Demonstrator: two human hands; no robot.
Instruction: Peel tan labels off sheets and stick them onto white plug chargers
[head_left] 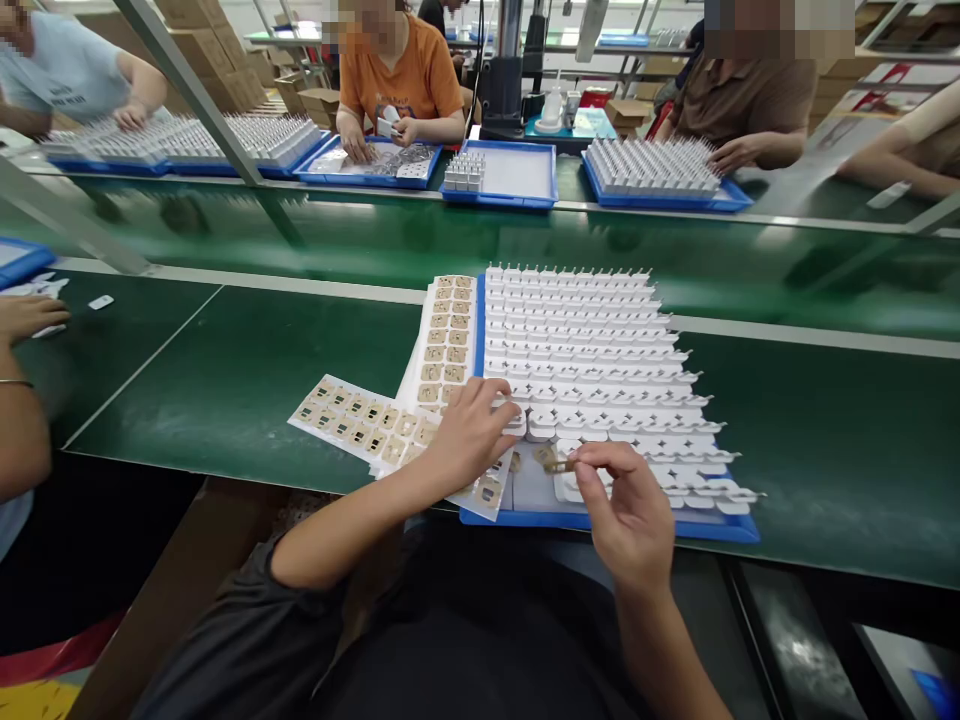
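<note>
My left hand has its fingers curled round a small white plastic part at the left end of a row. Between the thumb and fingers of my right hand is a thin tan sticker, held over the front of the blue tray. Rows of white plastic parts with thin projecting pins fill most of that tray. Under my left forearm lies a sheet of tan stickers, some with dark cutouts. A stack of similar sheets rests against the tray's left side.
A green work surface runs across, with a green strip behind it. Beyond are blue trays of white parts and several co-workers. At the left edge, a co-worker's hand is near a small white piece.
</note>
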